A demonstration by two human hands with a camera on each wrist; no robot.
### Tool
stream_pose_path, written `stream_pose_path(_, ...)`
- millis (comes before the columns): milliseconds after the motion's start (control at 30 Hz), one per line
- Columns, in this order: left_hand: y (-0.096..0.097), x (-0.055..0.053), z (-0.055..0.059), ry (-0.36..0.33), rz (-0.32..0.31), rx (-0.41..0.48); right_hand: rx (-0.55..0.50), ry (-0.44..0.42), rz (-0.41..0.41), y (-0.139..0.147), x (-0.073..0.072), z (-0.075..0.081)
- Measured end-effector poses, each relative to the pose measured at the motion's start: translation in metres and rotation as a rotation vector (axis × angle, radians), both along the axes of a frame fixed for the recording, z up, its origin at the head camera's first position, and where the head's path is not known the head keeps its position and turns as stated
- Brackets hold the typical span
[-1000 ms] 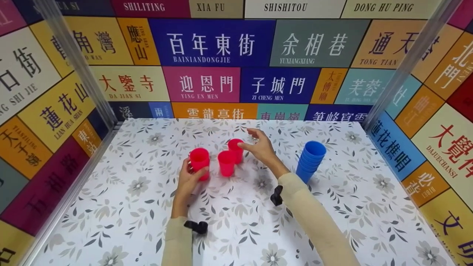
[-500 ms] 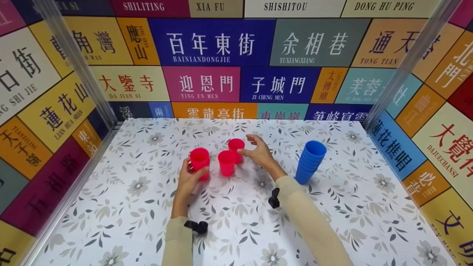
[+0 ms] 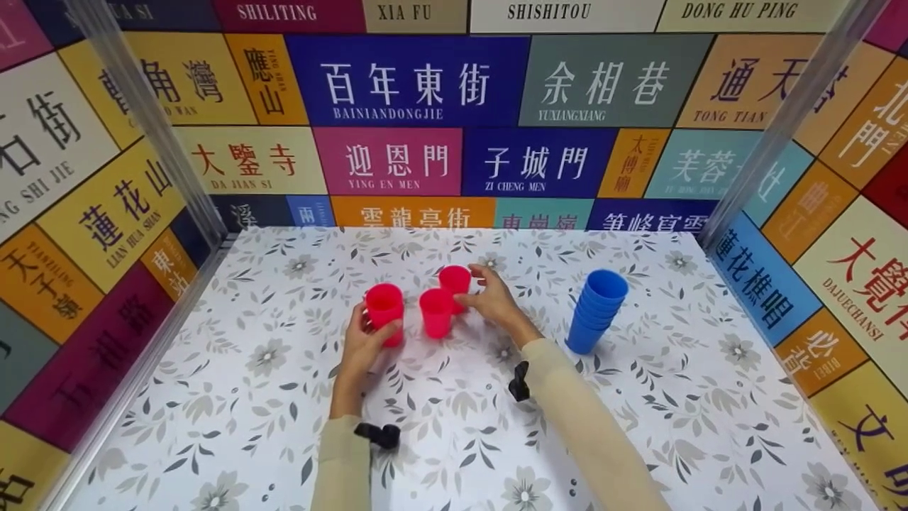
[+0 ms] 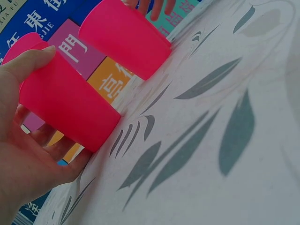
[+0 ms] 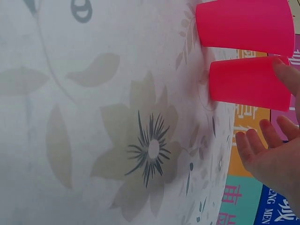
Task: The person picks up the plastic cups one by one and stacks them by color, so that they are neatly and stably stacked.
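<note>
My left hand [image 3: 362,344] grips a red plastic cup [image 3: 384,312] on the left, thumb across its near side. A second rim line below its top, also seen on the held cup [image 4: 70,98] in the left wrist view, suggests nested cups. A second red cup [image 3: 435,314] stands upright to its right, with a third red cup [image 3: 455,280] just behind it. My right hand [image 3: 496,298] is around the right side of that rear cup, its thumb overlapping the rim end of the cup [image 5: 248,84] in the right wrist view. The other fingers [image 5: 251,140] are spread apart from it.
A stack of blue cups [image 3: 596,312] stands upright to the right of my right hand. The table [image 3: 454,426] has a white leaf-and-flower covering. Panels with street-name lettering [image 3: 404,81] rise along the back and both sides.
My right hand has moved slightly left and down in the head view, closing on the rear red cup. The left hand and its cup have stayed in place.
</note>
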State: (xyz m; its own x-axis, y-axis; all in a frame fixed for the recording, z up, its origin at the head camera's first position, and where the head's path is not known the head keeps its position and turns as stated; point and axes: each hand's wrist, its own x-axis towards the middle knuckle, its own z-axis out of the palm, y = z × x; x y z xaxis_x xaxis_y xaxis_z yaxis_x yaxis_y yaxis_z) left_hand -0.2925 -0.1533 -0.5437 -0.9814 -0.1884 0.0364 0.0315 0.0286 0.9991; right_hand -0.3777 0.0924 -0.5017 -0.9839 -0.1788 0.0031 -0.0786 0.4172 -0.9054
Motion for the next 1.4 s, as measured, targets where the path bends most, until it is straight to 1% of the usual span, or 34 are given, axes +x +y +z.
stream_pose_path(200, 0.0, -0.001, 0.002, -0.003, -0.001, -0.023, -0.01, 0.022, -0.008, -0.004, 0.0, -0.001)
stream_pose_path(400, 0.001, 0.0, 0.0, -0.019, -0.005, -0.022, -0.039, 0.033, -0.017, -0.009, -0.001, -0.008)
stream_pose_path(567, 0.0, 0.001, -0.001, 0.013, -0.001, -0.011, -0.035, 0.029, -0.036, -0.013, -0.003, -0.015)
stream_pose_path(667, 0.001, 0.001, -0.001, 0.027, 0.006, -0.013, -0.06, 0.024, -0.05, -0.015, -0.004, -0.017)
stream_pose_path(833, 0.001, -0.001, -0.002, 0.015, 0.016, -0.019, -0.103, 0.036, -0.068, -0.017, -0.004, -0.018)
stream_pose_path(967, 0.001, 0.0, -0.001, -0.004, 0.016, -0.016, -0.115, 0.043, -0.081, -0.017, -0.002, -0.018)
stream_pose_path(1200, 0.0, -0.001, -0.001, -0.025, 0.004, -0.003, -0.126, 0.04, -0.109, -0.01, -0.001, -0.011)
stream_pose_path(1300, 0.0, 0.0, 0.002, -0.027, -0.002, -0.01, -0.145, 0.033, -0.11, -0.007, -0.001, -0.006)
stream_pose_path(1400, 0.002, 0.01, 0.018, -0.031, -0.006, -0.022, -0.146, 0.045, -0.112, -0.004, 0.0, -0.001)
